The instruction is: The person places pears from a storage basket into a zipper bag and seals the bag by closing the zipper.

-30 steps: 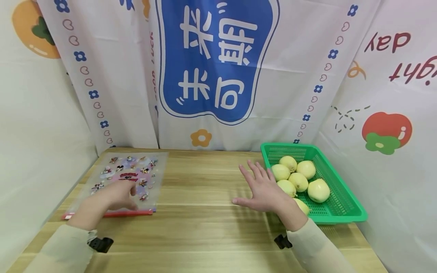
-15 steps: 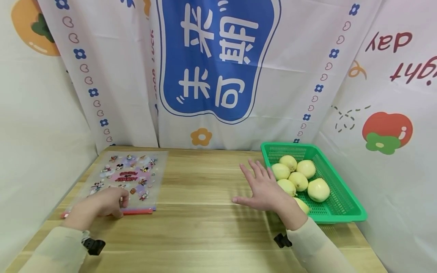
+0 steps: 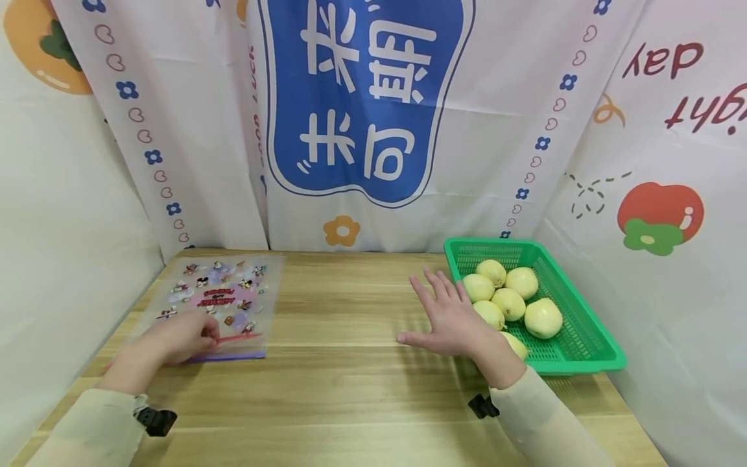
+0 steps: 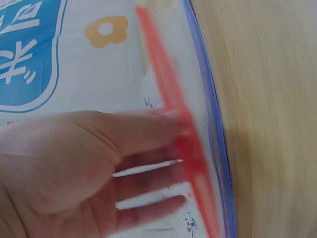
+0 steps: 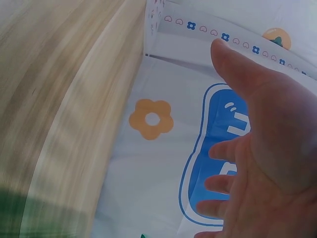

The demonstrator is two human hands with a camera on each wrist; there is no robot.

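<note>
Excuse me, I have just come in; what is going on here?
A person's left hand pinches the red edge of a clear printed bag, apart from its purple edge. The right hand, fingers spread, holds nothing near a green basket. All the pale yellow fruit in view is in the basket.

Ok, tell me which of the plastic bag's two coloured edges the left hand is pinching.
The red edge: the left hand pinches it, while the blue edge runs apart from it, untouched.

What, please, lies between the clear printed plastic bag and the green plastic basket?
The head view shows bare wooden tabletop, the right hand over it near the basket.
</note>
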